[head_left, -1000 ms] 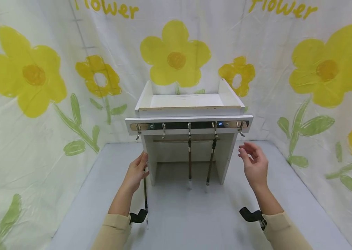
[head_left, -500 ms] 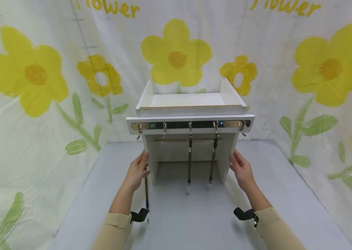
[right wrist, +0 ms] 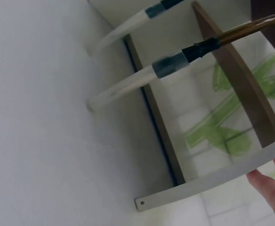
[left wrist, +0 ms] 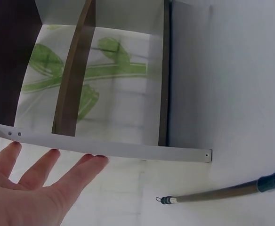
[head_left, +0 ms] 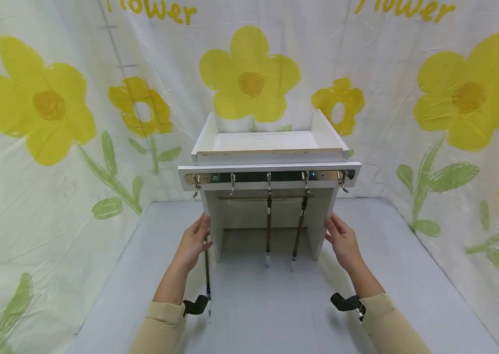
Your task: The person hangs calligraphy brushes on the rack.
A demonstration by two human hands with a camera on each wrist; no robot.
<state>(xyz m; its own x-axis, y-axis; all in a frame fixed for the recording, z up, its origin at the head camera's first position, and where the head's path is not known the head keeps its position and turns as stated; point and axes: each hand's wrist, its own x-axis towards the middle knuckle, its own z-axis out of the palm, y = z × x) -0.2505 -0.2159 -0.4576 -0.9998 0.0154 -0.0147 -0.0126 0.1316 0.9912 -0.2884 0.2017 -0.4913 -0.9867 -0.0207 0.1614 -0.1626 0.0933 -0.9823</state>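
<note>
A white wooden rack [head_left: 271, 157] stands on the table, with a metal strip of several hooks [head_left: 232, 184] across its front. Two writing brushes hang there by their loops: one brush [head_left: 269, 223] from the middle hook, another brush [head_left: 301, 226] from the hook to its right. Clear caps cover their tips. My left hand [head_left: 192, 243] touches the outside of the rack's left side panel [left wrist: 128, 149] with extended fingers. On the opposite side, my right hand [head_left: 344, 243] rests its fingertips against the right panel [right wrist: 213, 181]. A third brush [left wrist: 217, 193] lies by my left hand.
The grey-white table [head_left: 253, 314] extends around the rack. Behind it hangs a white curtain [head_left: 178, 54] with painted yellow flowers. An open tray-like top [head_left: 264, 141] crowns the rack. Black camera mounts [head_left: 196, 305] sit on both wrists.
My right hand has come in leftward from beside the rack to touch its right panel. The hanging brushes sway slightly. My left hand stays at the left panel.
</note>
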